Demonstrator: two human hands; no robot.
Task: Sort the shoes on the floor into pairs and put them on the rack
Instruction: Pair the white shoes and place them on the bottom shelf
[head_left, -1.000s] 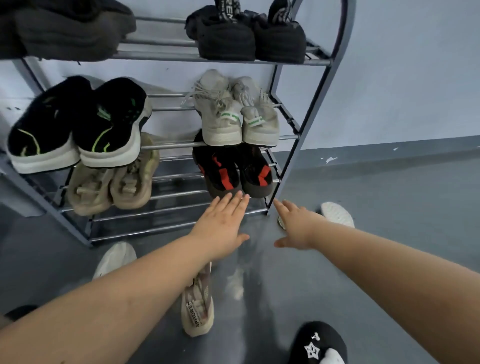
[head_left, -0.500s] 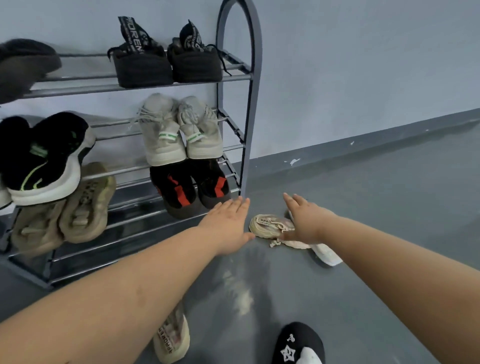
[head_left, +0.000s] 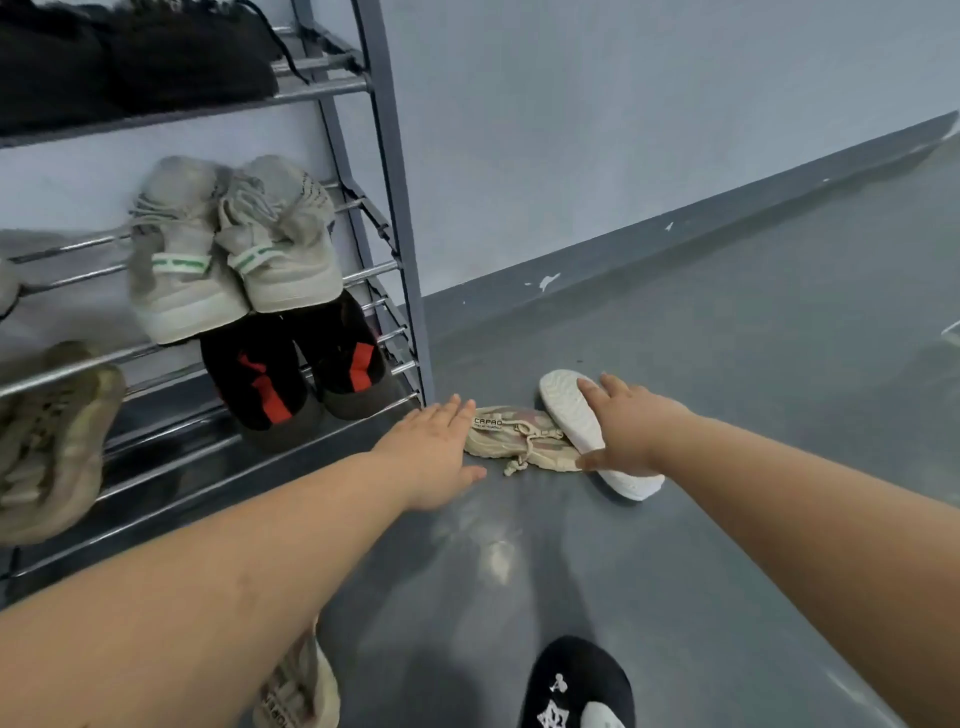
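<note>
A beige knit shoe (head_left: 519, 439) lies on its side on the grey floor just right of the rack (head_left: 395, 218). A white shoe (head_left: 571, 410) lies sole-up against it. My right hand (head_left: 631, 434) rests spread on the white shoe's sole, fingers straight, thumb near the beige shoe. My left hand (head_left: 434, 449) hovers flat beside the beige shoe's heel, holding nothing. A second beige shoe (head_left: 301, 691) lies on the floor under my left forearm.
The rack holds grey sneakers with green stripes (head_left: 228, 254), black-and-red shoes (head_left: 296, 374), tan shoes (head_left: 47, 441) and black shoes (head_left: 130, 67) on top. A black slipper (head_left: 576, 686) is at the bottom edge. The wall's skirting (head_left: 675, 244) runs behind.
The view has swung right and closer. My right hand moved forward onto the white shoe's sole; my left hand advanced to the beige shoe's heel.
</note>
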